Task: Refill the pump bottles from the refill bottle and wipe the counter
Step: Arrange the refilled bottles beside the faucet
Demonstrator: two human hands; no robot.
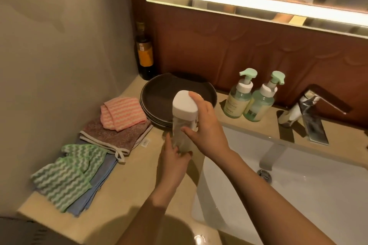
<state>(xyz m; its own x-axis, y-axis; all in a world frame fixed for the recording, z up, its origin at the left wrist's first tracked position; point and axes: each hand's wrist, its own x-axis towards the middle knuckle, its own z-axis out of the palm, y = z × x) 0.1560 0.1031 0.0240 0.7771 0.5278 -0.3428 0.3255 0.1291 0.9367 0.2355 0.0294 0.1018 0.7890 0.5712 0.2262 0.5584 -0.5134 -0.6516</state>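
A clear refill bottle [182, 135] with a white cap [184, 105] stands upright over the beige counter [127, 185] at the sink's left edge. My left hand [172, 162] grips its base. My right hand [207, 127] holds its upper part, index finger lying on the cap and thumb across the body. Two green pump bottles [238, 101] [260, 106] with mint pump heads stand side by side at the back of the counter, right of the plates and left of the faucet.
Dark plates [159, 103] are stacked behind the refill bottle. Folded cloths lie at the left: pink striped [121, 113], brown speckled [111, 135], green striped [67, 175] over blue. A dark glass bottle [145, 53] stands in the corner. White sink [298, 195] and chrome faucet [312, 117] at right.
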